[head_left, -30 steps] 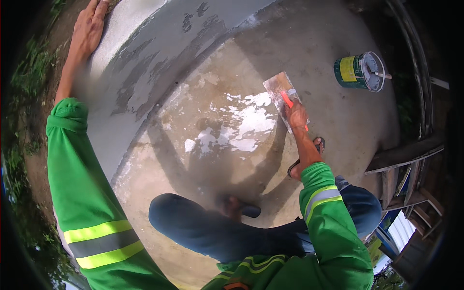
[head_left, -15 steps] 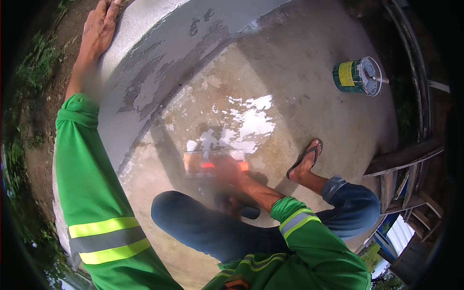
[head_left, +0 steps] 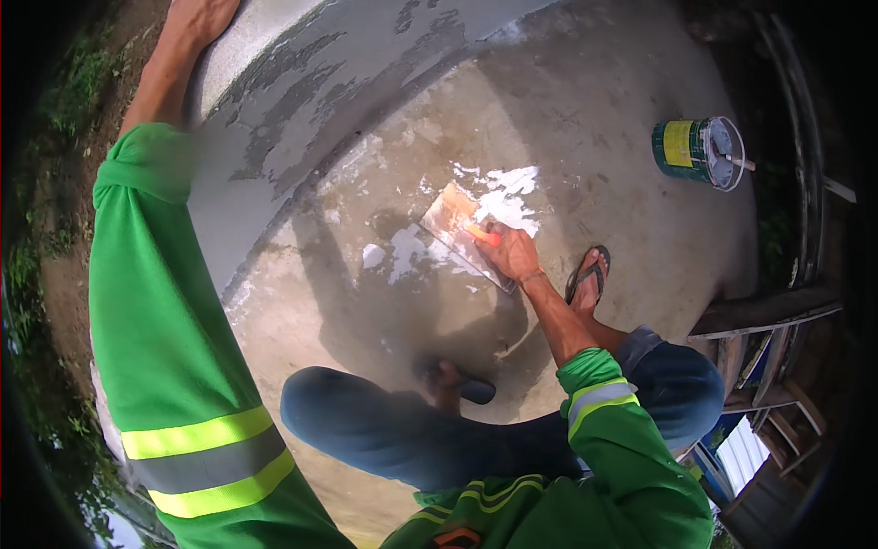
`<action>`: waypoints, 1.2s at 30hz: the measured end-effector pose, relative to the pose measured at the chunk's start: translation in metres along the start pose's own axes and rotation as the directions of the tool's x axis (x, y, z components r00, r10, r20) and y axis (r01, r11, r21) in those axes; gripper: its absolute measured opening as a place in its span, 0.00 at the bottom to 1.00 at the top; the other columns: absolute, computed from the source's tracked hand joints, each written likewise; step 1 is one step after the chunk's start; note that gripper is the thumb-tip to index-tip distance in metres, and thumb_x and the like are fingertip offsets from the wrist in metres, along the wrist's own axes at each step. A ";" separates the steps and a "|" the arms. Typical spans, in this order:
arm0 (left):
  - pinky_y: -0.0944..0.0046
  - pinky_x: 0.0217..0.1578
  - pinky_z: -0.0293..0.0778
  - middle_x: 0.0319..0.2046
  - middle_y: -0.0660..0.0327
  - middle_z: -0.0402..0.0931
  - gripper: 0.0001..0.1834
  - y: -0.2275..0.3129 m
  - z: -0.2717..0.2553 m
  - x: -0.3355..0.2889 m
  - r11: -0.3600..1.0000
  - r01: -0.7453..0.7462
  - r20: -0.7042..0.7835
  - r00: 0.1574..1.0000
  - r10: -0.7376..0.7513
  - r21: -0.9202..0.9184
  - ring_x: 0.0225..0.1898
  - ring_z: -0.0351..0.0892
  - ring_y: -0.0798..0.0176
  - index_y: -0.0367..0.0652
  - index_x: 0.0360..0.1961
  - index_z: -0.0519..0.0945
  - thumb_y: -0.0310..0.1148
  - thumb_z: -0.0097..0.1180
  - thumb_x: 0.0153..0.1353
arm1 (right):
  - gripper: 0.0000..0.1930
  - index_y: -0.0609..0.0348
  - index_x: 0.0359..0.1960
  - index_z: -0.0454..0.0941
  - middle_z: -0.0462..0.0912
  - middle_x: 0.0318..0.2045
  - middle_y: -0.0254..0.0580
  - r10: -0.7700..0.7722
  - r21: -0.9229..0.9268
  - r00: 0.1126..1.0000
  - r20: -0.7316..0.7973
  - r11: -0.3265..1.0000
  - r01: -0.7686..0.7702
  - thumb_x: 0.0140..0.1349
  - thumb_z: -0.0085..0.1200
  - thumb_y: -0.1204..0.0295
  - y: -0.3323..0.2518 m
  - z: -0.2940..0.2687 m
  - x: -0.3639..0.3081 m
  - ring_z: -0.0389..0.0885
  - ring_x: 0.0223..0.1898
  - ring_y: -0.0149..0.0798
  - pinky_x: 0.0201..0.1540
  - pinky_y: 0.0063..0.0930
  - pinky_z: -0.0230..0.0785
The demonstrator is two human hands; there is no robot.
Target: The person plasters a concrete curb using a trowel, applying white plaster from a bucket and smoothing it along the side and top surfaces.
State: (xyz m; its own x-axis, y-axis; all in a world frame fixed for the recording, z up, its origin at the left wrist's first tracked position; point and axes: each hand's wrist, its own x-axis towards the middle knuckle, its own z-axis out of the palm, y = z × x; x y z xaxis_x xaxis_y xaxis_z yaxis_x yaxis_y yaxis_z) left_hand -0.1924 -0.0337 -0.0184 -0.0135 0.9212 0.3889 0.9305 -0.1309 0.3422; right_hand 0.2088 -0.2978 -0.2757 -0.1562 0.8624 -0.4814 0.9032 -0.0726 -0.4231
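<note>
My right hand [head_left: 510,252] is closed round the orange handle of a rectangular plastering trowel [head_left: 448,212]. The trowel's flat blade lies slantwise on the floor, over the edge of a patch of wet white filler [head_left: 508,194]. Smaller smears of the same filler [head_left: 404,252] show to the blade's left. On the pale top of a low curved wall [head_left: 261,41], my left hand [head_left: 201,16] rests flat and holds nothing visible. Its fingertips are cut off by the upper edge of the picture.
A green bucket [head_left: 679,146] with a yellow label, a wire handle and a tool sticking out stands at the far right. The wall's inner face carries patchy grey coating. Wooden boards [head_left: 768,316] edge the right side. My sandalled feet [head_left: 588,282] are near the trowel.
The trowel has moved away from me and to the right with my right hand, turning from level to slanting. My left hand has slid slightly farther out of the picture's top.
</note>
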 end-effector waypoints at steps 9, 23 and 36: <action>0.46 0.46 0.64 0.38 0.38 0.70 0.20 0.001 -0.004 -0.002 1.000 -0.016 -0.034 0.999 0.016 0.011 0.44 0.69 0.37 0.34 0.41 0.69 0.45 0.39 0.70 | 0.15 0.58 0.43 0.77 0.80 0.32 0.44 -0.612 -0.101 0.791 0.014 0.786 0.610 0.54 0.57 0.69 -0.004 0.060 -0.063 0.78 0.37 0.47 0.46 0.41 0.69; 0.47 0.50 0.65 0.39 0.37 0.73 0.23 -0.001 -0.006 -0.004 0.998 0.068 0.018 0.998 -0.068 0.005 0.47 0.70 0.36 0.35 0.44 0.70 0.48 0.40 0.70 | 0.21 0.60 0.41 0.81 0.84 0.30 0.56 -0.049 -0.030 0.997 -0.055 0.998 0.048 0.56 0.60 0.54 -0.004 0.000 0.015 0.83 0.35 0.57 0.39 0.45 0.75; 0.49 0.41 0.66 0.38 0.54 0.74 0.15 -0.002 -0.017 0.013 0.874 -0.197 -0.156 0.943 0.292 0.444 0.43 0.72 0.48 0.43 0.39 0.70 0.44 0.42 0.71 | 0.19 0.64 0.36 0.79 0.82 0.26 0.48 0.166 0.447 0.859 -0.485 0.891 0.081 0.59 0.61 0.57 -0.002 -0.176 -0.125 0.81 0.29 0.44 0.33 0.36 0.70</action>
State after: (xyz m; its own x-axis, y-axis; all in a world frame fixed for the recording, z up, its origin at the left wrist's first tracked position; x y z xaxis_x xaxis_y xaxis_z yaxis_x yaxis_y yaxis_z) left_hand -0.2006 -0.0271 0.0004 0.2020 0.7736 0.6006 0.9785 -0.1331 -0.1577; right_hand 0.2968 -0.3177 -0.0798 0.2096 0.9714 -0.1112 0.6131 -0.2192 -0.7590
